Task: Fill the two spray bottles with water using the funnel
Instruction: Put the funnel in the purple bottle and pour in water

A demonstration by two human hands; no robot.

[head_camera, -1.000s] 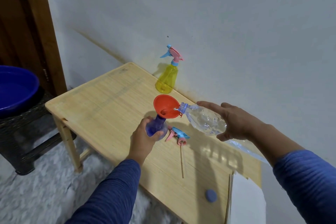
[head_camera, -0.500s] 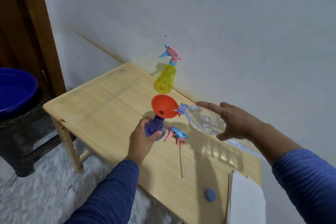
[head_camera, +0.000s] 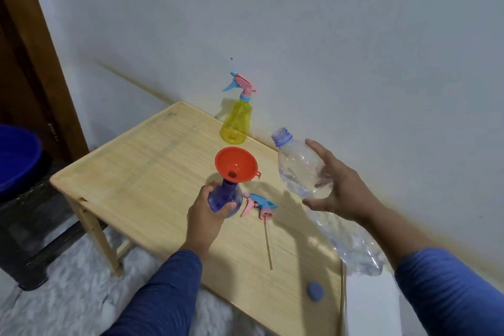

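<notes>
My left hand [head_camera: 206, 213] grips the round purple spray bottle [head_camera: 227, 198], which stands on the wooden table [head_camera: 136, 172] with the orange funnel [head_camera: 236, 163] in its neck. My right hand [head_camera: 338, 188] holds a clear plastic water bottle [head_camera: 300, 166], tilted with its open mouth up and to the left, clear of the funnel. The purple bottle's pink and blue spray head [head_camera: 259, 206] with its long tube lies on the table just right of it. A yellow spray bottle [head_camera: 237, 124] with its spray head on stands at the back by the wall.
A blue bottle cap [head_camera: 315, 290] lies near the table's front right corner. A crumpled clear plastic bottle [head_camera: 354, 248] lies at the right edge beside a white box [head_camera: 368, 305]. A blue basin [head_camera: 16, 158] sits on a dark stand at left.
My right hand has lifted the water bottle's mouth away from the funnel and tipped it upward. My left hand has kept its hold on the purple bottle.
</notes>
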